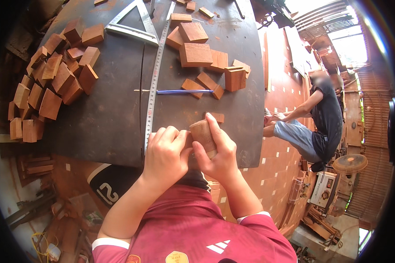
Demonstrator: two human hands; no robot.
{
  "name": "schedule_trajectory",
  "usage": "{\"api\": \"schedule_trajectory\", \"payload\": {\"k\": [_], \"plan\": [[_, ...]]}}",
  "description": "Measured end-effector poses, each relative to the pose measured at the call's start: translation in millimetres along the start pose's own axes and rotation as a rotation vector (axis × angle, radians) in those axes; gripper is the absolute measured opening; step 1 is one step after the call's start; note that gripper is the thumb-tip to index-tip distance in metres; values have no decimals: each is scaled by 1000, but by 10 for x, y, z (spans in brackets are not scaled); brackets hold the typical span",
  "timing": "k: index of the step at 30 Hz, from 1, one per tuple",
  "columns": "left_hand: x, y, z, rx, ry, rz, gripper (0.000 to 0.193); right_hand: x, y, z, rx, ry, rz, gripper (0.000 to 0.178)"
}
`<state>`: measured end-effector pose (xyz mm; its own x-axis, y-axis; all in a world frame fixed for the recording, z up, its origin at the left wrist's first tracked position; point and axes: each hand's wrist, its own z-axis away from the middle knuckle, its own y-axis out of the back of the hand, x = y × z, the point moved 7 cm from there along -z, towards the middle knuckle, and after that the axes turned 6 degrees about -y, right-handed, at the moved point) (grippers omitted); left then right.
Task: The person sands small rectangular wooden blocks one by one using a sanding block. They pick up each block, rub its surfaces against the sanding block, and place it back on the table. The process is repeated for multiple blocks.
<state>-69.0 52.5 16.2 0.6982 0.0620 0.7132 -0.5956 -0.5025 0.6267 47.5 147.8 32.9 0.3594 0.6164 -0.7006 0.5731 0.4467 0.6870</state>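
Observation:
Close to my body, at the table's near edge, both hands meet. My right hand (219, 151) is closed round a small brown block (202, 135) with a rounded top and a paler lower edge, thumb on one side and fingers on the other. Right beside it, my left hand (164, 151) has its fingers curled; what they hold is mostly hidden. A flat reddish wood piece (217, 117) lies just beyond my right hand. A blue pen (184, 91) lies across the table, its tip by the steel ruler (151, 94), which runs away from my left hand.
Reddish wood blocks (63, 79) are heaped on the dark table (105, 127) at the left. More blocks (195, 55) stand at the far right. A metal triangle square (134, 33) lies at the far end. To the right, another person (322, 118) bends over the tiled floor.

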Motion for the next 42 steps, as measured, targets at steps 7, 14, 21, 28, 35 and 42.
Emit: {"api": "schedule_trajectory", "payload": {"k": [7,14,21,28,35,42], "plan": [[-9,-8,3,-13,18,13,36,54,142,332,1,7,-31,80],[-1,-10,21,-6,9,-6,36,92,39,65,-24,-60,-88,80],[12,-28,29,-21,24,-15,39,109,80,138,-49,-84,-50,76],[15,-27,54,8,25,-36,37,16,95,327,1,-5,-85,78],[22,-33,54,8,23,-63,37,9,-1,5,-28,-33,-147,77],[-19,-47,136,-60,213,77,64,388,316,388,114,-281,-264,73]]}}
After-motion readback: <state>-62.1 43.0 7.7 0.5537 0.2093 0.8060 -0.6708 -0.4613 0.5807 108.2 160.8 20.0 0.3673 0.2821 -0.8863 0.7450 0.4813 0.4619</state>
